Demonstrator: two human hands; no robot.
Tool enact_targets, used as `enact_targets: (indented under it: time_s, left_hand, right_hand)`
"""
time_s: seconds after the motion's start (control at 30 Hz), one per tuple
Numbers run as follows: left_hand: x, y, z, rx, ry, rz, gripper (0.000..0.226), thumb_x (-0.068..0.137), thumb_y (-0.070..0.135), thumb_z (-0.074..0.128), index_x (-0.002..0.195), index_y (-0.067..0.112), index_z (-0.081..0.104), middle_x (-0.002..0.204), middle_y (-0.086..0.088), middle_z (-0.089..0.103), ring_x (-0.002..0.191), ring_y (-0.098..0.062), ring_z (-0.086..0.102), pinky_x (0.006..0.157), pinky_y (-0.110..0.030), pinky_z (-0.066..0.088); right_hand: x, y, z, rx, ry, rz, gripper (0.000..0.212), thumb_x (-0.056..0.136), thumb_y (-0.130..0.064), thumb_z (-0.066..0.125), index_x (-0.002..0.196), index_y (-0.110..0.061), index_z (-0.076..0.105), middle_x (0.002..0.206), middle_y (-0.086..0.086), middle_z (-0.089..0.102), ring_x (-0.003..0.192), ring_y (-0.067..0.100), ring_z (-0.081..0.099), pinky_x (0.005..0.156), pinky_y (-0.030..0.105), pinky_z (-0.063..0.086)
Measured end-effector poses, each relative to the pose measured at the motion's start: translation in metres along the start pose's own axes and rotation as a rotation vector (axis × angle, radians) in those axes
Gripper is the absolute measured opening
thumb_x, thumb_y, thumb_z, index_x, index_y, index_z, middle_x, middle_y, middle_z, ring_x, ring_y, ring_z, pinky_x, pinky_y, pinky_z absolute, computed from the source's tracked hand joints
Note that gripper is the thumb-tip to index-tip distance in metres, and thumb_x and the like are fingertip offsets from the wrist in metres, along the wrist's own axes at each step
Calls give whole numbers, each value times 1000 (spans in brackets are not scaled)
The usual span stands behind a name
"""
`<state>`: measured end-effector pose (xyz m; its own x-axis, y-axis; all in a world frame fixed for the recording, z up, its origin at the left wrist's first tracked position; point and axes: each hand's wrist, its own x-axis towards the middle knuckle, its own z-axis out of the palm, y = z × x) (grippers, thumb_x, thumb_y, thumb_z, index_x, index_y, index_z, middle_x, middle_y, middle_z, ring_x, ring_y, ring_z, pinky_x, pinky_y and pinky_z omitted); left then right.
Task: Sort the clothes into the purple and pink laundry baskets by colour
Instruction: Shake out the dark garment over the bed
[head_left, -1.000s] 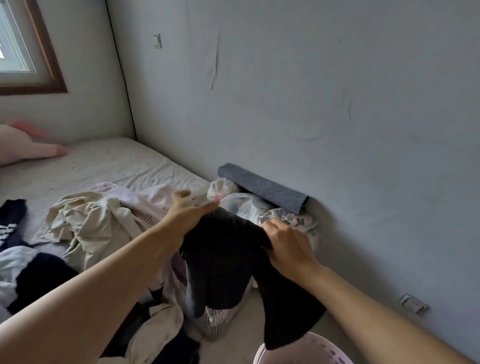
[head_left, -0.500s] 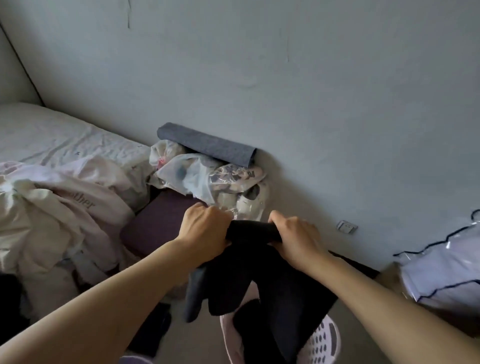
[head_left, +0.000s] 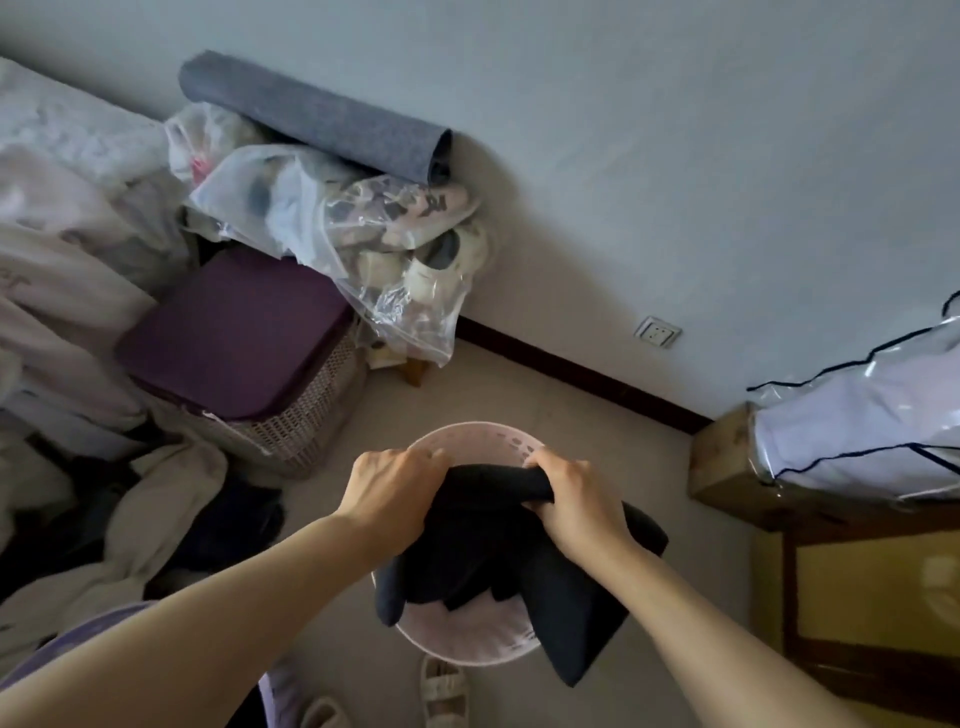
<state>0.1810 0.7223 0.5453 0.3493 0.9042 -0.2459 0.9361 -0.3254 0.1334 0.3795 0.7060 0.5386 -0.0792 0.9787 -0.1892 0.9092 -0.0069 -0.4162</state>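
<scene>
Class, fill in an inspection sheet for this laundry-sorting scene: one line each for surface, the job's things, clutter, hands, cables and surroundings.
Surface: pale floor, bare beside the basket.
Job's things: pink basket on the floor; black garment bunched over it, partly hanging outside the rim; mixed pale and dark clothes pile at left.
Clutter: clear bags of shoes, rolled grey mat, purple cushion on a woven hamper, sandals.
Hands: left hand and right hand both grip the garment's top edge.
Cables: nothing seen.
Surroundings: grey wall with a socket; zipped storage bag on the right.
</scene>
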Motion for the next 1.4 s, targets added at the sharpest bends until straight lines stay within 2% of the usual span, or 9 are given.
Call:
enact_targets:
  time_s: [0.1,0.37,0.43,0.53,0.6,0.73,0.87,1.03,1.4]
  left_hand:
    - [15,8,36,-36,-34,-51,20,85,22,52,101,28,44,108,7,60,99,-22,60,64,-29,32]
    - [46,13,109,-83,-133,-149,24,86,18,52,108,23,47,109,6,60,101,-22,57,70,-29,29]
    - [50,12,131,-128,-181,-180,31,85,20,56,114,24,47,114,5,58,105,-21,55,78,-30,34]
    - [53,11,152,-193,-261,-238,53,88,28,59,136,26,36,130,4,49,120,-22,49,98,-34,35]
    - [52,10,159,-228,-290,-288,60,89,34,58,142,27,30,135,4,46,123,-23,49,101,-35,34]
    - [47,5,160,-235,-312,-338,56,89,35,56,139,26,32,132,3,49,119,-23,51,100,-35,34]
    - [36,1,153,-238,-318,-375,53,90,36,55,137,25,33,130,2,51,117,-24,53,97,-35,35]
    - [16,-12,142,-257,-307,-425,52,91,37,53,137,24,33,133,0,51,118,-23,53,96,-36,36]
    - [-65,-60,125,-364,-245,-666,51,91,34,51,137,21,33,132,-3,51,119,-26,51,92,-36,36]
  right_hand:
    - [13,31,28,100,-68,72,15,80,-13,66,87,-24,59,86,-6,66,87,18,61,70,32,47]
    - [47,80,92,137,-246,107,21,85,-8,58,101,-20,65,97,3,68,96,23,62,81,36,49]
    - [52,86,107,115,-262,130,26,89,-12,57,113,-22,61,111,3,64,108,22,57,89,34,47]
    - [55,87,117,73,-308,161,45,96,-21,53,139,-21,42,141,1,46,132,18,40,104,28,33]
    - [54,84,119,65,-362,147,54,96,-24,54,145,-21,32,149,-2,37,138,16,32,107,27,29]
    - [50,72,126,81,-424,120,60,94,-24,56,147,-17,29,149,1,37,139,18,31,109,30,30]
    - [48,52,127,72,-433,73,61,94,-19,55,148,-16,27,151,2,34,140,18,28,110,30,29]
    - [51,20,125,39,-442,-13,62,93,-23,57,147,-15,28,150,2,35,140,19,29,111,31,29]
    - [39,-65,141,-126,-541,-199,54,93,-26,55,141,-13,33,143,5,41,135,23,32,108,32,30]
